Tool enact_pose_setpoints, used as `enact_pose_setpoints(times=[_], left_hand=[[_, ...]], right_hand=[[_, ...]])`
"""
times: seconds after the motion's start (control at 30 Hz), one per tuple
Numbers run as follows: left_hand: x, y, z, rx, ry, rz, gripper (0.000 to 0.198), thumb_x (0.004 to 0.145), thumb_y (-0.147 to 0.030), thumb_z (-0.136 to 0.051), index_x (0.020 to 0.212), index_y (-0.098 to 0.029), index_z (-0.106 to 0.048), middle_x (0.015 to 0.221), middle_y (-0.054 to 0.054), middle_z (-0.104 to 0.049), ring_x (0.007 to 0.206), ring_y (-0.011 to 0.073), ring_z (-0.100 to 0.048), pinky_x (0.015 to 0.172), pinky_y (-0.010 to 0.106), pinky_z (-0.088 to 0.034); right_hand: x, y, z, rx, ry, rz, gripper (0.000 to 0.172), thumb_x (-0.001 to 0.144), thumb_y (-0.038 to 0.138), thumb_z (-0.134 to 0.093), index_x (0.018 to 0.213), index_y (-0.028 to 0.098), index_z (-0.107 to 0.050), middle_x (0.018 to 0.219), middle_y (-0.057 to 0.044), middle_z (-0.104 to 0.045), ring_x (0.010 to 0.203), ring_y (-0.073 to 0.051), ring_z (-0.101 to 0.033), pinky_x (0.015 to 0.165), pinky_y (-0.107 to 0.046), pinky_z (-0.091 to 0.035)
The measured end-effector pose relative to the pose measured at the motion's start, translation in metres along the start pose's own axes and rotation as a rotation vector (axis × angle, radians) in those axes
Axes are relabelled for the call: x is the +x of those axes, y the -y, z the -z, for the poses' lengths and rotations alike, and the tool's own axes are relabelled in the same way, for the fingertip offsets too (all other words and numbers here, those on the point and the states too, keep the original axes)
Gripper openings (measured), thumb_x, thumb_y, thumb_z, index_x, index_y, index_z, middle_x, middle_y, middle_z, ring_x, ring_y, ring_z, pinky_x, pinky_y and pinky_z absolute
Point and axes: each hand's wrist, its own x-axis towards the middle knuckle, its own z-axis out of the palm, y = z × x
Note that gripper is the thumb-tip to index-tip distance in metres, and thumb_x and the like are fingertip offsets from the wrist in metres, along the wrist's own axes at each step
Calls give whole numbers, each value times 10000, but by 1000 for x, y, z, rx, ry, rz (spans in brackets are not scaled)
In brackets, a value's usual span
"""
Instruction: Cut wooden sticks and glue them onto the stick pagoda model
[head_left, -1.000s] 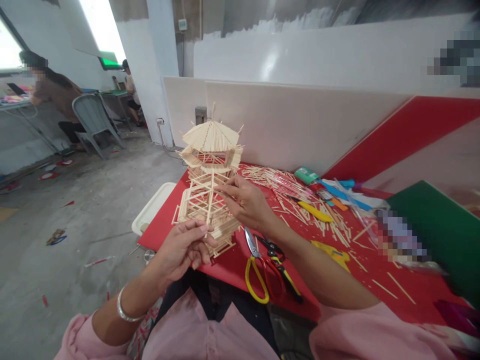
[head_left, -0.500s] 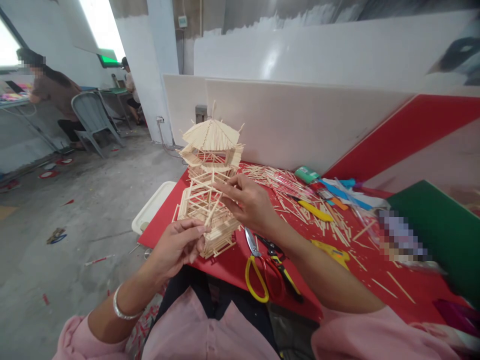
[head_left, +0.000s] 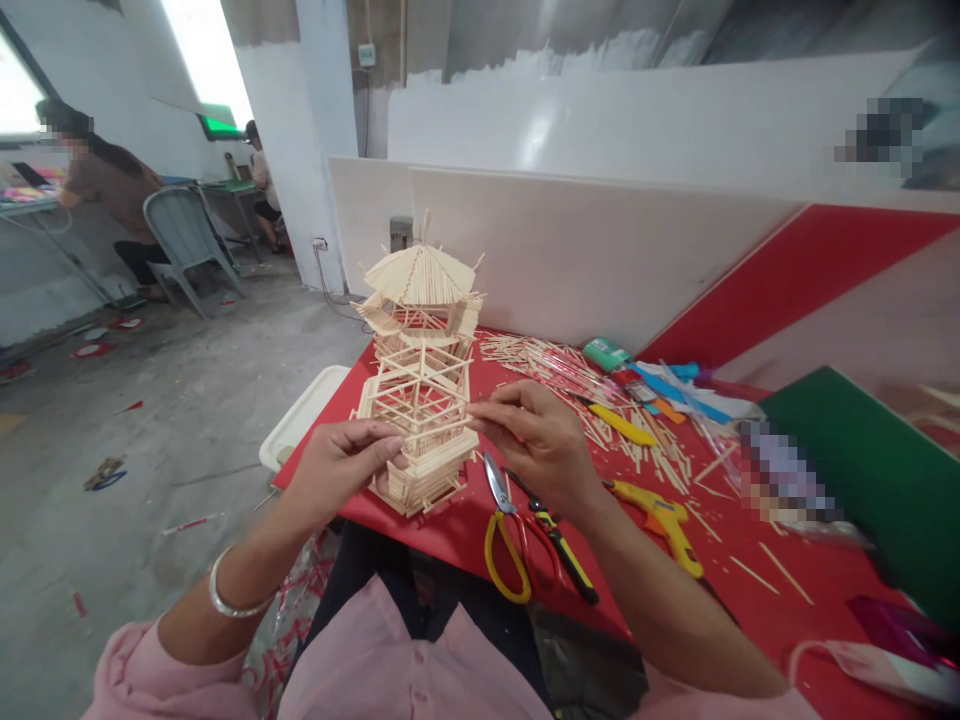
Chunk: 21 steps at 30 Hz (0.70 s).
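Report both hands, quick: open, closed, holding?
Left hand: pinched closed at the stick tower; grip unclear.
Right hand: pinched closed by its right side; anything held is unclear.

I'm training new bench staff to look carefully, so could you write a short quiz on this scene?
1. True or false: the glue gun is in the right hand.
2. Choose one: which thing are the left hand and right hand both at?
A) glue gun
B) stick tower
C) chair
3. Name it: which tool has one yellow and one red handle?

Key: 1. False; it lies on the table. 2. B. 3. The scissors.
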Motion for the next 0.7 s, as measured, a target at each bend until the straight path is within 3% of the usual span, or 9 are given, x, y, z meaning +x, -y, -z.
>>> enact_pose_setpoints(times=[0.1, 0.2, 0.3, 0.43, 0.57, 0.7], left_hand=[[-2, -6, -2, 60, 174, 99, 221, 737, -358, -795, 718, -146, -734, 614, 35, -710, 449, 79, -555, 458, 181, -443], [0, -8, -6, -31, 244, 234, 263, 716, -382, -802, 664, -148, -697, 611, 27, -698, 402, 60, -523, 360, 153, -325], [4, -7, -10, -195, 194, 314, 264, 697, -370, -817, 716, -140, -689, 592, 6, -669, 368, 52, -510, 305, 139, -261], [5, -7, -15, -305, 124, 335, 251, 716, -313, -814, 815, -127, -678, 634, 17, -689, 409, 87, -595, 299, 130, -358], [3, -11, -16, -324, 99, 369, 234, 746, -263, -791, 870, -126, -648, 671, 32, -714, 460, 131, -659, 335, 160, -469], [2, -13, -15, -337, 95, 398, 198, 764, -226, -767, 865, -122, -632, 691, 47, -729, 474, 148, -679, 340, 169, -493]], right_hand=[[8, -4, -4, 52, 12, -14, 140, 914, 295, -653, 1005, 288, -760, 874, -28, -674, 799, -155, -617, 703, -303, -511], [16, -7, -13, 88, 28, -14, 159, 920, 313, -645, 1039, 292, -748, 944, -29, -700, 882, -168, -636, 777, -324, -522], [19, -5, -22, 74, 22, -18, 218, 927, 321, -634, 1123, 276, -717, 1028, -40, -721, 960, -184, -648, 857, -356, -522], [11, 4, -27, 9, -13, -136, 388, 944, 324, -593, 1327, 265, -597, 1254, -90, -654, 1020, -210, -643, 875, -395, -533], [-4, 12, -31, -20, -67, -186, 305, 951, 292, -569, 1242, 251, -653, 1096, -85, -664, 985, -210, -637, 854, -384, -536], [-8, 14, -41, -102, -99, -151, 267, 955, 242, -537, 1163, 244, -704, 1011, -85, -656, 956, -217, -604, 852, -393, -518]])
